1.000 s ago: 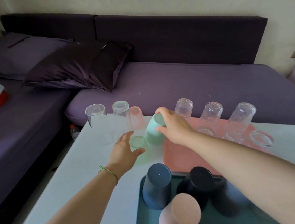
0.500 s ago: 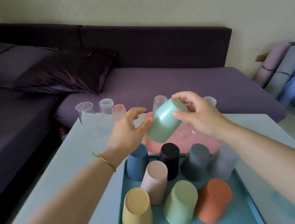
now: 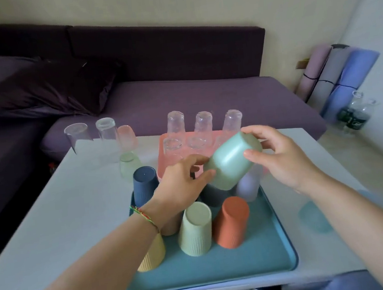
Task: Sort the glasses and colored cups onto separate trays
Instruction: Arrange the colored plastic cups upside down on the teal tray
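The mint cup (image 3: 233,161), lifted off the table a second ago, is now gripped tilted by both hands (image 3: 183,184) (image 3: 280,158) over the teal tray (image 3: 223,267), so it's nearly sorted.

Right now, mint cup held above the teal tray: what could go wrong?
1. The mint cup is tilted, held only at its ends by the left hand and right hand; it could slip onto the cups below.
2. The teal tray is crowded; setting it down may topple the orange cup or lilac cup.
3. The forearms pass close over the tray's cups and could knock them.
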